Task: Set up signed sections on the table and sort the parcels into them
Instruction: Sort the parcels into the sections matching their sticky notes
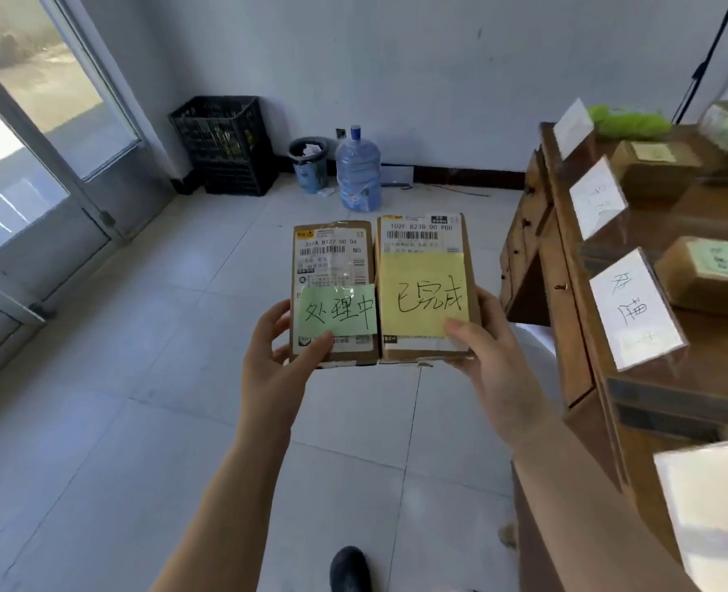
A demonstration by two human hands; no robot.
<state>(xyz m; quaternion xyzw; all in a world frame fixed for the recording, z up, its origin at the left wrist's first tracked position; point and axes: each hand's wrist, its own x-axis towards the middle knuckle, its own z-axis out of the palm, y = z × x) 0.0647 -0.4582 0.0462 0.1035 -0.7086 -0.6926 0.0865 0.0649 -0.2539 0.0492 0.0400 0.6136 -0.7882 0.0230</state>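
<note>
Two parcels held side by side, touching, out over the floor to the left of the table (584, 335) and well clear of its top. Left hand (277, 356) curled round the near left corner of the left parcel (332, 267), thumb pressed on its green note (339, 311). Right hand (488, 356) gripping the near right corner of the right parcel (424, 249), thumb on its yellow note (424, 292), fingers wrapped along the right side. Each note handwritten, so each parcel seemingly tagged for a section. On the table, at least four clear stand-up signs along the left edge: a far sign (571, 121), a second sign (597, 202), a third sign (635, 309) with handwriting, and a near sign (712, 506), blurred at the near corner. Behind the signs, sorted boxes (657, 168) already lying in their sections toward the far edge and middle. Judged from this: sign set-up apparently done, sorting well under way, these two parcels not yet placed. Left to do: matching each note to its sign and setting each parcel down behind it. Whether more parcels wait out of view cannot be told.
</note>
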